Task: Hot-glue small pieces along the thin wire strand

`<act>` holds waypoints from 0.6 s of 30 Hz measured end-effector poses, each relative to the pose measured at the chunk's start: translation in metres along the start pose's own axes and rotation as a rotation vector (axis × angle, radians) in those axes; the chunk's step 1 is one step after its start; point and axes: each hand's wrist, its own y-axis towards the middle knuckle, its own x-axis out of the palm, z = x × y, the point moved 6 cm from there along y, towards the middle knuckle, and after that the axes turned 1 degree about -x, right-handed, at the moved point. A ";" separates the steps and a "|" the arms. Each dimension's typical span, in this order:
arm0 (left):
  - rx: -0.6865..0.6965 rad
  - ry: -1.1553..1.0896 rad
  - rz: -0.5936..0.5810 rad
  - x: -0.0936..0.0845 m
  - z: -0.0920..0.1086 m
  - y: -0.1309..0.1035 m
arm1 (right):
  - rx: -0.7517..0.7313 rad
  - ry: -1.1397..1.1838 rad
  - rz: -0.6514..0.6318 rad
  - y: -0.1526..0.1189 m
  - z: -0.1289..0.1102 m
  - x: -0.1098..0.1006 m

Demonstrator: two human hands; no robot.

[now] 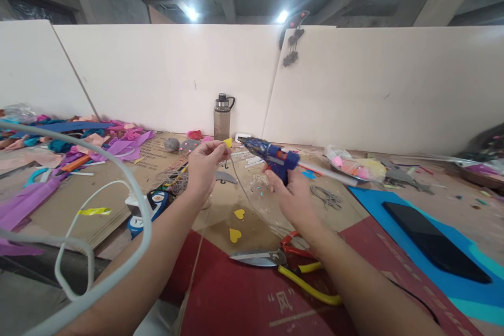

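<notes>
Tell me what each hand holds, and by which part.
The right hand grips the blue glue gun by its handle. The left hand pinches a small yellow piece by its edge and, apparently, a grey cord near one end.

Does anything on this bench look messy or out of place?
Yes: pale bits lie scattered on the cardboard below the glue gun in the right hand, like litter, and coloured scraps at left form a jumbled heap.

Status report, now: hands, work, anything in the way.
Left hand pinching small yellow piece, grey cord trailing below. Right hand gripping blue glue gun. Yellow-handled shears beside right forearm, possibly in the way.
</notes>
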 end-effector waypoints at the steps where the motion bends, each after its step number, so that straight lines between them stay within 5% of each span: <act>1: -0.045 -0.030 -0.012 0.000 -0.004 0.001 | 0.085 0.146 -0.015 0.002 0.008 0.002; 5: -0.117 -0.030 -0.062 0.002 -0.011 0.001 | 0.358 0.612 -0.017 0.010 0.042 0.012; 10: -0.083 -0.001 -0.093 0.007 -0.010 -0.002 | 0.654 0.768 0.018 0.013 0.079 0.014; 15: -0.117 -0.005 -0.071 0.006 -0.012 -0.001 | 0.780 0.766 -0.073 0.014 0.094 0.012; 18: -0.143 0.019 -0.077 0.007 -0.014 -0.002 | 0.752 0.482 -0.163 0.013 0.108 0.009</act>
